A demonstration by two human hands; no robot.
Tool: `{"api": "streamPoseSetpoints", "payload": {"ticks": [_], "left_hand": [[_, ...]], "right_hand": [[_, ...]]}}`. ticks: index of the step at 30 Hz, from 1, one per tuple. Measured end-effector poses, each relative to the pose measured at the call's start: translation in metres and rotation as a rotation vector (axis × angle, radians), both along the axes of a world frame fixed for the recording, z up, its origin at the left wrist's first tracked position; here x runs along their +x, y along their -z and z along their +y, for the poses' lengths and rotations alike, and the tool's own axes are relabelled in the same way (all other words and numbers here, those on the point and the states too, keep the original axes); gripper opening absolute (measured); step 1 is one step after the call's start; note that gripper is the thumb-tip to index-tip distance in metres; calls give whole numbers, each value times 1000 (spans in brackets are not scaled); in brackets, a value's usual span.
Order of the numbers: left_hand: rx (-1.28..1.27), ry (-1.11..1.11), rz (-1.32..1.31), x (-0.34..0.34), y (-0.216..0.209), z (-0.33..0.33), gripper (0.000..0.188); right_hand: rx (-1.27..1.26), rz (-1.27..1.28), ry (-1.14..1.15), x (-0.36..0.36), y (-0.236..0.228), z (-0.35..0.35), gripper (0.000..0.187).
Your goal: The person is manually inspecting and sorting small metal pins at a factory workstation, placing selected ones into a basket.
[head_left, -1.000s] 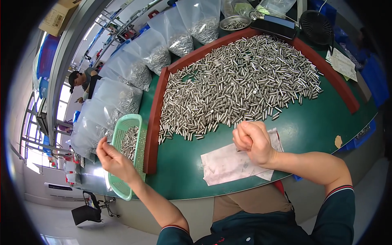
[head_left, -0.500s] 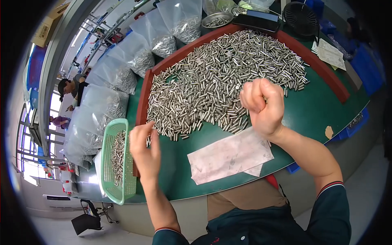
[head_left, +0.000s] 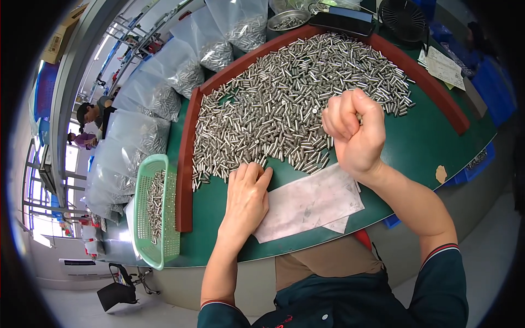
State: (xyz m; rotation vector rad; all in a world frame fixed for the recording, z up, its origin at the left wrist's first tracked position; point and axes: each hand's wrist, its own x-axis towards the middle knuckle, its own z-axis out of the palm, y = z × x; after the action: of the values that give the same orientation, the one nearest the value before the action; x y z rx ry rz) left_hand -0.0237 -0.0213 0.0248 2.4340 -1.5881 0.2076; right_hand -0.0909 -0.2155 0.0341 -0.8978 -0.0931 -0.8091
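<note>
A broad pile of short shiny metal pins [head_left: 273, 104] covers much of the green tabletop. My left hand [head_left: 245, 194] reaches its near edge, palm down, fingers slightly bent and thumb apart. The fingertips touch the closest pins, and no pin shows in its grasp. Raised over the pile's right part, my right hand [head_left: 356, 131] is curled into a fist with the thumb across the fingers. What it encloses is mostly hidden. Left of my left hand stands a light green perforated basket [head_left: 143, 218] with loose metal pins [head_left: 157, 208] inside.
Dark red bars [head_left: 187, 164] border the pile. A stained whitish cloth [head_left: 311, 203] lies near the front edge. Clear bags of pins [head_left: 186, 76] line the left side. At the back are a metal dish [head_left: 289, 22], a phone [head_left: 342, 24] and a black fan [head_left: 403, 21].
My left hand has moved right from beside the basket to the pile's near edge. The right hand stays clenched in nearly the same place. The view has shifted slightly.
</note>
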Motion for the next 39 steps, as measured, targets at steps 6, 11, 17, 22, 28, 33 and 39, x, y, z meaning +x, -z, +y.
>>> {"api": "streamPoseSetpoints", "payload": {"ticks": [6, 11, 17, 22, 28, 33, 39], "left_hand": [[-240, 83, 189, -3, -2, -27, 11], [-258, 86, 275, -4, 5, -59, 9], [-147, 33, 277, 1, 14, -70, 3], [-129, 83, 96, 1, 14, -72, 6], [-425, 10, 749, 24, -13, -54, 3], [-543, -189, 1558, 66, -34, -70, 5], [-835, -233, 1827, 149, -36, -171, 18]], "right_hand": [[-69, -14, 91, 3, 0, -2, 38], [-19, 23, 110, 3, 3, -7, 32], [-48, 49, 133, 0, -3, -4, 38], [-188, -19, 200, 5, -14, -8, 37], [-658, -167, 307, 14, -21, -40, 28], [-1189, -431, 491, 7, 9, -68, 15], [-1357, -357, 404, -6, 5, -64, 25]]}}
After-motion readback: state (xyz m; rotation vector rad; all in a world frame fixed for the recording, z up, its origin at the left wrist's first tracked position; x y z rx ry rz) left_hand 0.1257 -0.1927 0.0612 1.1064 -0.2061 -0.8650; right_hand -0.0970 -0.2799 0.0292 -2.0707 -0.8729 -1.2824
